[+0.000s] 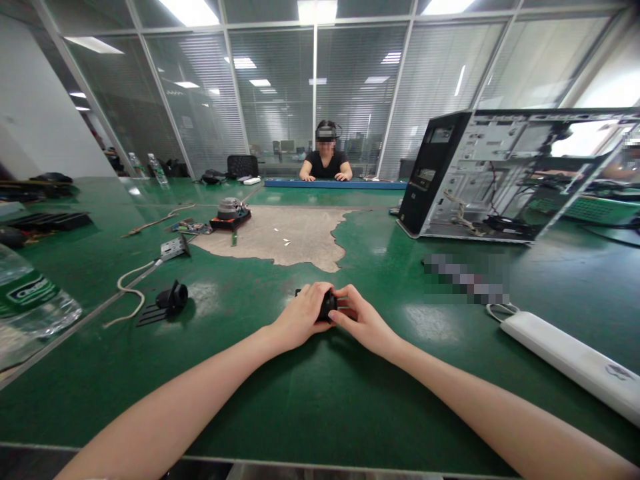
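Observation:
Near the middle of the green table, my left hand is wrapped round a small black part with a rounded, ridged end. The fingers and thumb of my right hand touch that end from the other side. Most of the part is covered by my hands, so its exact kind cannot be made out. A short black piece sticks out beyond my left knuckles. To the left lies a black bracket with a round end and several flat prongs.
An opened computer case stands at the right, with a long white device nearer me. A plastic bottle is at the left edge. A copper-and-black cooler sits by a bare patch. Across the table sits another person.

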The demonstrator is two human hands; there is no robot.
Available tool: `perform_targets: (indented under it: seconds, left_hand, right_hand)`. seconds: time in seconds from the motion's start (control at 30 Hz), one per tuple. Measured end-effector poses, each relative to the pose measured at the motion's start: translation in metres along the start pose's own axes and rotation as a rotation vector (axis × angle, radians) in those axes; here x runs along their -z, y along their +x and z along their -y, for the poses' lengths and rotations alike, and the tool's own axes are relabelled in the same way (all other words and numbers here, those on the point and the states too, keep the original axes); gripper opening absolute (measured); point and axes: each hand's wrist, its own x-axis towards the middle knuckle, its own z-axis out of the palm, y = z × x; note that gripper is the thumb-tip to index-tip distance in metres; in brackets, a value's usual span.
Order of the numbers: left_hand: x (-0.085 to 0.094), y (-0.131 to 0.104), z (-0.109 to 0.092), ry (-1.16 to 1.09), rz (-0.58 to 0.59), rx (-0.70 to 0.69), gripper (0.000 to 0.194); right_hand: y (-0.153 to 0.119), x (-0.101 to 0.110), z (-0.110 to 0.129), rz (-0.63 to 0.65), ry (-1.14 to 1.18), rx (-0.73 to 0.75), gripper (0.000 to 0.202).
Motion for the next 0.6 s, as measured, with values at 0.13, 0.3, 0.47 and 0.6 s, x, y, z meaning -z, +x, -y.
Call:
perform_targets:
  seconds: [0.13, 0.3, 0.47, 0.6]
  left_hand:
    - [0.0001, -0.0002, -0.0003, 0.006, -0.007, 0.0, 0.056]
    - [0.0009, 0.0004, -0.0011, 0.002, -0.01, 0.001, 0.055]
    - [0.0018, 0.0007, 0.0, -0.016, 0.01, 0.014, 0.056]
    - [0.0014, 0.0005, 0.0006, -0.027, 0.006, 0.014, 0.055]
  right_hand:
    - [0.0027, -0.0013, -0.0013, -0.027, 0.02, -0.04, 0.015]
    - [0.0078, -0.0008, -0.004, -0.074, -0.035, -0.075, 0.018]
    - [0.0039, 0.0006, -0.0007, -0.006, -0.057, -0.029, 0.015]
    - [0.0011, 0.0001, 0.0019, -0.004, -0.051, 0.01, 0.018]
